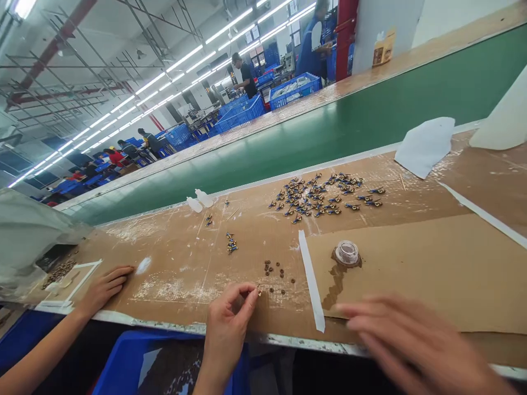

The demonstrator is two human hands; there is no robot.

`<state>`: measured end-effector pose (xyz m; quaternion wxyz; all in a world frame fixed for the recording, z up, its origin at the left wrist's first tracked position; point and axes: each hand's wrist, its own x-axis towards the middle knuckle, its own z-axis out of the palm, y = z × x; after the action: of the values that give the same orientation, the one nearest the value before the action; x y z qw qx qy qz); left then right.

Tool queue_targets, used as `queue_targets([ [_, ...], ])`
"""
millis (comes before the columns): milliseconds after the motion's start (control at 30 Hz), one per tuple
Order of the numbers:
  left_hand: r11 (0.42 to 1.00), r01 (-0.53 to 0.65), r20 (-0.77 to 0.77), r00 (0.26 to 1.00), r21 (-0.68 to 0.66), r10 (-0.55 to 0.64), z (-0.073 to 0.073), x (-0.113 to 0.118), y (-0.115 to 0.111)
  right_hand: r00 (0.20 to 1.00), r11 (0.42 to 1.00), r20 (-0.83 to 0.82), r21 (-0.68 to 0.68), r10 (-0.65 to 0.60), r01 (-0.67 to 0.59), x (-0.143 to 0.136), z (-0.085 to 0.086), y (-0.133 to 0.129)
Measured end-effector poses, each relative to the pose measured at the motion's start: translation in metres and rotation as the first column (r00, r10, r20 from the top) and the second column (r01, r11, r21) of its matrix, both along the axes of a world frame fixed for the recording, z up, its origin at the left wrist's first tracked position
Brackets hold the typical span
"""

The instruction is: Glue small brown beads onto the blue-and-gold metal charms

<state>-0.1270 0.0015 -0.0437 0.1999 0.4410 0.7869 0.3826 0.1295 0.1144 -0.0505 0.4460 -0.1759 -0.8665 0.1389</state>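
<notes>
My left hand (230,318) is closed in a pinch at the front of the bench, thumb against forefinger. A tiny piece (259,292) shows at its fingertips, too small to name. Just beyond lie several small brown rings (269,268), loose on the cardboard. My right hand (411,340) is blurred by motion over the front edge on the right; its fingers look stretched out and I see nothing in them. A small clear cup (346,252) stands in a wet brown patch on a cardboard sheet (411,263) beyond that hand. Farther back spreads a pile of small blue-and-gold figures (313,195).
A co-worker's hand (105,288) rests on the bench at left. A smaller cluster of figures (231,242) and two white bottles (200,200) lie behind. White tape (312,280) marks the sheet's left edge. A green conveyor belt (288,137) runs behind; a blue bin (123,362) sits below.
</notes>
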Motion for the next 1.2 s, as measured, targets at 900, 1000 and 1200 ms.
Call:
queue_targets([
  [900, 0.998, 0.019, -0.002, 1.000, 0.056, -0.019, -0.006, -0.001, 0.001, 0.949, 1.000, 0.314, -0.002, 0.005, -0.005, -0.085, 0.000, -0.025],
  [1000, 0.999, 0.007, -0.017, 1.000, 0.036, -0.006, -0.006, 0.002, 0.004, 0.978, 1.000, 0.209, 0.011, -0.021, 0.019, -0.066, 0.007, -0.027],
  [1200, 0.999, -0.036, -0.061, 0.998, -0.013, 0.035, -0.010, 0.005, 0.009, 0.987, 0.997, 0.145, 0.041, -0.075, 0.070, 0.001, -0.005, -0.014],
])
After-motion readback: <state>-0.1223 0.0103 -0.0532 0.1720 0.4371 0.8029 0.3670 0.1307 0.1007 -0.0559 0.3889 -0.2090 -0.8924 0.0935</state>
